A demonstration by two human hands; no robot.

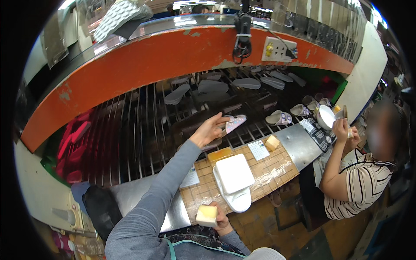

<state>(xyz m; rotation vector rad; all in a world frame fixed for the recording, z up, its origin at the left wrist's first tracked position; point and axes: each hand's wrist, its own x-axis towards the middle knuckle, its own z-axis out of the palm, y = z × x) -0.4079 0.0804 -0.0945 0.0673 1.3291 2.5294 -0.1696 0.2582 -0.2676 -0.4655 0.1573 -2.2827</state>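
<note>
My left hand [209, 130] reaches out over the metal rods, its fingers closed on the end of a small sandal with a pink patterned strap [235, 123]. Close to my body, my right hand [223, 222] grips a pale yellow sponge block [207, 215]. Between my hands, on the tile-patterned work board [278, 165], lies a white square tub [234, 173] over another white piece [238, 200]. An orange-yellow sponge [220, 155] touches the tub's far side. The underside of the sandal is hidden.
Grey soles [247, 83] and patterned sandals [278, 118] lie on the rods [147, 125] under an orange beam [173, 52]. Rightward, a co-worker [359, 182] handles small items beside a white bowl [326, 117]. A smaller sponge [272, 142] and a paper card [258, 150] lie on the board.
</note>
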